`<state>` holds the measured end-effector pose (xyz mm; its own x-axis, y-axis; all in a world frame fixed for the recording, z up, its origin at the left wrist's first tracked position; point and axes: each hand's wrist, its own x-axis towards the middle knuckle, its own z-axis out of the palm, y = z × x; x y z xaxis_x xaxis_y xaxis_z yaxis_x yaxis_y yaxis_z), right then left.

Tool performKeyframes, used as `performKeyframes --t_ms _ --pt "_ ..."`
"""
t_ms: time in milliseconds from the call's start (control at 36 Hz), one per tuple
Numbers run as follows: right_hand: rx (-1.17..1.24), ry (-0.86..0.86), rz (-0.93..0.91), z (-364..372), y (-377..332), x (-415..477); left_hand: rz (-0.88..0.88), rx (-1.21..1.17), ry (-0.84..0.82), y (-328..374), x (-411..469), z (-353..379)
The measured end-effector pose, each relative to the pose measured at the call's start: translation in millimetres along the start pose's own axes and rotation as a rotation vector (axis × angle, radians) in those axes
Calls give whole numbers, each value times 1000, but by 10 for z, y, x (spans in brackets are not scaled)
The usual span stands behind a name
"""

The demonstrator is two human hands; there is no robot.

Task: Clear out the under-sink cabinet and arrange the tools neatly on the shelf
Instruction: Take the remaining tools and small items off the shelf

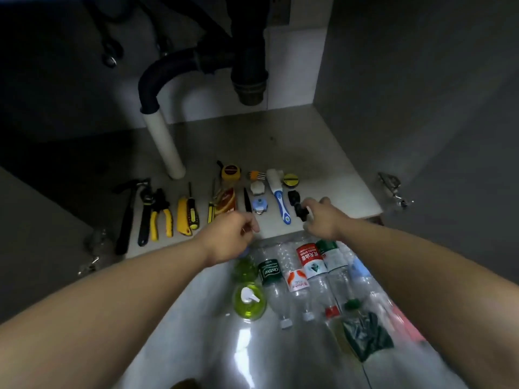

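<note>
Black plastic fitting point(298, 204) | right hand point(323, 221) pinches it | left hand point(233, 238) curled, contents unclear

**Bottles on the floor, plumbing above**

On the glossy floor point(182, 318), clear plastic bottles lie side by side, touching, with their caps pointing towards the camera. From left to right they are a dark-green-labelled bottle point(270, 272), an orange-and-white-labelled bottle point(296, 280), a red-labelled bottle point(309, 259), a green-and-white-labelled bottle point(332, 256) and a bluish bottle point(358, 270). Just left of the row is a green soap dispenser point(249, 300) with a white pump. A crumpled dark green cloth point(365, 335) lies near the caps, with something pink and blurred point(404, 321) beside it. Further back, a black drain trap point(250, 66) hangs down. A curved black hose point(157, 77) joins it to a tilted white pipe point(164, 144). A metal hinge point(391, 189) is on the right.
</note>
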<state>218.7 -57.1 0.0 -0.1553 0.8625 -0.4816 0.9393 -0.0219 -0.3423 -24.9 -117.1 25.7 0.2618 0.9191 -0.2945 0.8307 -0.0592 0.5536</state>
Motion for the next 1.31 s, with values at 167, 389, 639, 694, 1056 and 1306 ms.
performKeyframes --t_ms 167,389,639,694,1056,1306 --pt "127 180 174 315 -92 552 19 -103 0 -216 384 161" --pt "234 347 284 582 -22 804 -16 -389 92 -267 601 459" --pt "809 200 -175 294 -172 425 -85 -630 201 -99 709 356" --pt "859 94 -219 220 -230 359 -87 -694 214 -77 712 305" --pt "665 155 -99 40 -347 613 -172 -882 342 -141 666 114" --pt "-2 175 -49 -69 -146 1308 -323 -905 407 -391 732 188"
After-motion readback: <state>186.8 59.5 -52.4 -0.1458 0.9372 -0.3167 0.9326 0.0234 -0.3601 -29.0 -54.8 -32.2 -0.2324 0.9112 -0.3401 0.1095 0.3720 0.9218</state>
